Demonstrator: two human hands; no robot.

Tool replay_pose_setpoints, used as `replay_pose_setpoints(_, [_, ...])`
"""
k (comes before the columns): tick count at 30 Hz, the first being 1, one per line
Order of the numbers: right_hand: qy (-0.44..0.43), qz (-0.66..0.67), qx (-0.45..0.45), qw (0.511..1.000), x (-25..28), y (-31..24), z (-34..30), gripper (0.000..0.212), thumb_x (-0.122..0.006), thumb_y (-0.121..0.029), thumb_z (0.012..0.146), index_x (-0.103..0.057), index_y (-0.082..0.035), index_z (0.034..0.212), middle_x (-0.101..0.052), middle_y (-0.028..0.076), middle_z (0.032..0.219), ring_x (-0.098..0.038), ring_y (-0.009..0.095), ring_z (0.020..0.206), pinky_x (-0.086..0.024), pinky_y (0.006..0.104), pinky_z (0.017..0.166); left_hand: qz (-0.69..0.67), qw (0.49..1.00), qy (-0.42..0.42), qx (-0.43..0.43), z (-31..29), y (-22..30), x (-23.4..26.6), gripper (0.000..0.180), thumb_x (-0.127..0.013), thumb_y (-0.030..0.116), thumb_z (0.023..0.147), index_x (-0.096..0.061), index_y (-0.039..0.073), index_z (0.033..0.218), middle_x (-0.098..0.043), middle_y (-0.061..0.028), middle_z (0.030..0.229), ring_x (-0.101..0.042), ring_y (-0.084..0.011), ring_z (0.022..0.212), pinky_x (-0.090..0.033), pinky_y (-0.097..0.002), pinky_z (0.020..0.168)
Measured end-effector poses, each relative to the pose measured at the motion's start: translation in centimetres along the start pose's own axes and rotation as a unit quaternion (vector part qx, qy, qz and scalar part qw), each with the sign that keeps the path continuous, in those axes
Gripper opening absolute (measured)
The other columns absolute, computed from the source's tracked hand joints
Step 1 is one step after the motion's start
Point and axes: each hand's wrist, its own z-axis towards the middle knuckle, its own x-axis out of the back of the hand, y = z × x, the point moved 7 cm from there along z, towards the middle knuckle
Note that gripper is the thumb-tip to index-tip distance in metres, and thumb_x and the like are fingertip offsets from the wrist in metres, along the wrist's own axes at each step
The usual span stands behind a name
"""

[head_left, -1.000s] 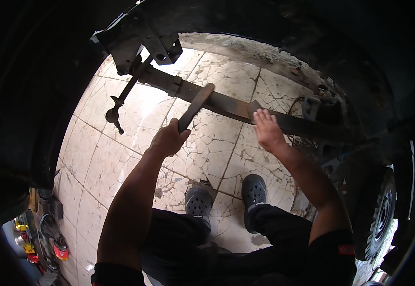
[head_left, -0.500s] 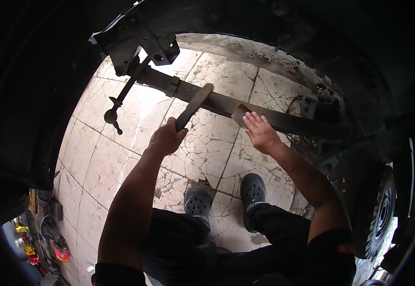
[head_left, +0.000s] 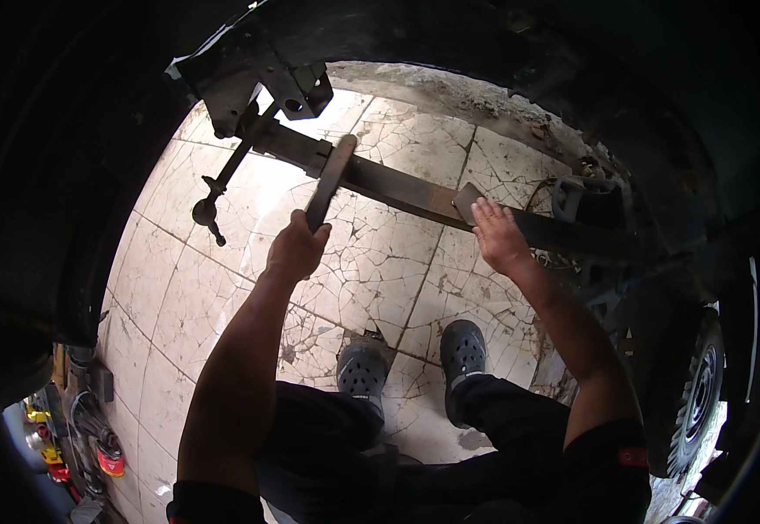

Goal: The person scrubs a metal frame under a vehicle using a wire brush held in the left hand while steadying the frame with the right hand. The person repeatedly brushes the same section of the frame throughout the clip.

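Cream-tiled floor [head_left: 380, 271] under dark steel bar [head_left: 402, 187]; left hand [head_left: 297, 248] gripping flat rusty strip [head_left: 332, 175] across bar, right hand [head_left: 498, 236] at grey plate [head_left: 464, 203], hold unclear; likely rubbing, next stroke needing steadiness.

The left hand [head_left: 297, 246] hides the lower end of the flat bar [head_left: 332, 179]; the right hand [head_left: 500, 237] covers part of a brown flat piece [head_left: 464, 201]. The metal beam's [head_left: 402, 190] right end disappears in shadow. The lower edge cuts off the left sleeve [head_left: 214, 502].
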Motion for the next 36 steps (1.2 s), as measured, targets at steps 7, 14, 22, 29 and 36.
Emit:
replay_pose_setpoints(7, [-0.004, 0.015, 0.029, 0.999, -0.9, -3.9, 0.7, 0.049, -0.040, -0.028, 0.102, -0.041, -0.002, 0.144, -0.038, 0.017, 0.152, -0.032, 0.034, 0.142, -0.026, 0.0515, 0.115, 0.094, 0.987, -0.093, -0.085, -0.9, 1.1, -1.7, 0.048, -0.059, 0.041, 0.093, -0.048, -0.001, 0.112, -0.067, -0.0275, 0.095, -0.069, -0.0404, 0.085, -0.054, -0.0465, 0.078])
replay_pose_setpoints(14, [0.001, -0.010, -0.009, 1.000, -0.3, -1.3, 0.3, 0.049, -0.041, -0.028, 0.102, -0.042, -0.002, 0.143, -0.039, 0.016, 0.151, -0.033, 0.033, 0.142, -0.027, 0.0502, 0.115, -0.044, 0.997, -0.048, 0.033, -0.7, 0.4, -0.3, 0.052, -0.060, 0.042, 0.093, -0.046, -0.003, 0.113, -0.067, -0.0287, 0.095, -0.067, -0.0427, 0.091, -0.052, -0.0487, 0.084])
replay_pose_setpoints(22, [0.012, 0.012, 0.024, 1.000, -0.3, -1.0, 0.6, 0.049, -0.042, -0.027, 0.101, -0.043, 0.000, 0.142, -0.040, 0.019, 0.150, -0.035, 0.035, 0.140, -0.029, 0.0508, 0.114, 0.034, 0.999, -0.030, -0.020, 0.3, -0.5, -0.5, 0.046, -0.058, 0.040, 0.094, -0.046, -0.002, 0.110, -0.067, -0.0268, 0.093, -0.069, -0.0332, 0.065, -0.056, -0.0431, 0.068])
replay_pose_setpoints(29, [0.020, 0.005, 0.034, 0.999, -0.6, -3.3, 0.5, 0.049, -0.042, -0.026, 0.101, -0.043, 0.001, 0.142, -0.042, 0.021, 0.148, -0.036, 0.035, 0.140, -0.029, 0.0501, 0.114, 0.042, 0.995, -0.078, -0.043, -0.4, 0.1, -1.4, 0.048, -0.059, 0.041, 0.094, -0.045, -0.002, 0.111, -0.067, -0.0258, 0.091, -0.070, -0.0358, 0.071, -0.055, -0.0450, 0.071])
replay_pose_setpoints(36, [0.015, -0.043, -0.032, 0.998, -0.2, 0.0, 0.0, 0.050, -0.042, -0.028, 0.101, -0.043, 0.002, 0.142, -0.040, 0.021, 0.149, -0.036, 0.035, 0.140, -0.028, 0.0500, 0.114, -0.003, 0.999, -0.048, 0.009, 0.3, -1.1, -0.9, 0.049, -0.059, 0.041, 0.094, -0.043, -0.002, 0.112, -0.067, -0.0281, 0.094, -0.069, -0.0397, 0.080, -0.054, -0.0470, 0.077])
